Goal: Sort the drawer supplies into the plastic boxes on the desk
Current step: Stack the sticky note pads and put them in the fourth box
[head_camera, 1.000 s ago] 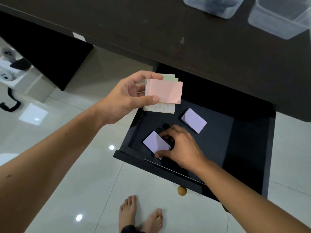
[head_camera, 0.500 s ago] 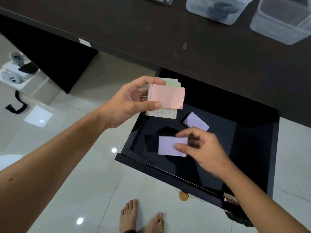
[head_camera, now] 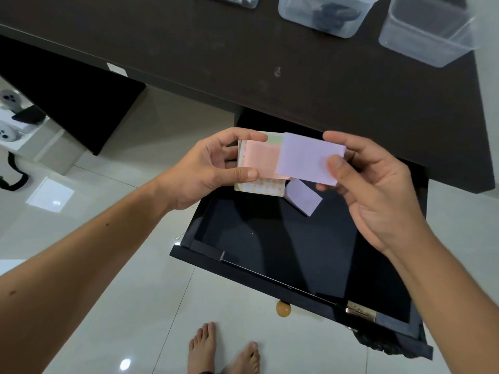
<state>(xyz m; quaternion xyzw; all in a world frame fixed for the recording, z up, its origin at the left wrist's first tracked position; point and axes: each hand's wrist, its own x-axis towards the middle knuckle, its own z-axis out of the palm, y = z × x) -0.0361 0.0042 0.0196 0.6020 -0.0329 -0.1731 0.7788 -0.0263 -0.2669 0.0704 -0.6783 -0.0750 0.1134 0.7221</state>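
My left hand (head_camera: 213, 168) grips a stack of sticky note pads (head_camera: 260, 163), pink on top, with a green pad and a patterned one beneath it. My right hand (head_camera: 375, 184) pinches a purple pad (head_camera: 305, 157) between thumb and fingers and holds it against the right side of that stack, above the open black drawer (head_camera: 283, 255). A second purple pad (head_camera: 303, 198) lies in the drawer's back left part. Clear plastic boxes stand on the dark desk (head_camera: 243, 49): one with dark items (head_camera: 324, 14) and one that looks empty (head_camera: 426, 31).
A third box (head_camera: 232, 0) shows at the top edge. The drawer front carries a metal lock plate (head_camera: 360, 311) and a round wooden knob (head_camera: 283, 309). My bare feet (head_camera: 224, 349) stand on the white tiled floor. Power sockets and a black cable sit at the far left.
My right hand lifted the purple pad out of the drawer's front left and brought it up against the stack in my left hand. The left hand stayed about level.
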